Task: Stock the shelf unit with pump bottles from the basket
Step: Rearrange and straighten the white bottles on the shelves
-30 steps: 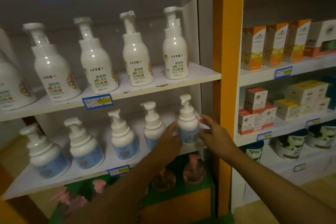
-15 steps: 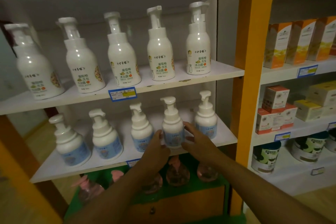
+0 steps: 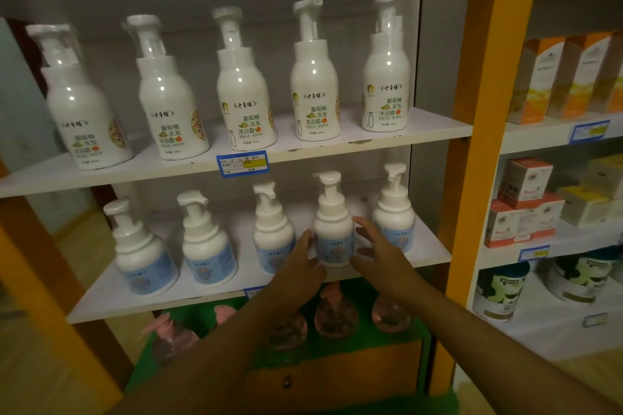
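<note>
Five small white pump bottles with blue labels stand in a row on the lower white shelf (image 3: 435,254). My left hand (image 3: 300,268) touches the left side of the second bottle from the right (image 3: 333,229) with straight fingers. On that bottle's right side my right hand (image 3: 377,254) has its fingers spread, at or just off its surface. The rightmost bottle (image 3: 394,209) stands partly behind my right hand. The other small bottles (image 3: 205,246) stand to the left, apart from my hands. No basket is in view.
Five taller white pump bottles (image 3: 242,91) line the upper shelf (image 3: 421,136). Pink pump bottles (image 3: 335,313) stand on a green surface below. An orange post (image 3: 485,111) separates this unit from shelves of boxes (image 3: 526,202) and tins (image 3: 499,293) to the right.
Both hands have moved left from the rightmost small bottle to the one beside it. My right fingers have since spread out beside it. The view has shifted left and closer.
</note>
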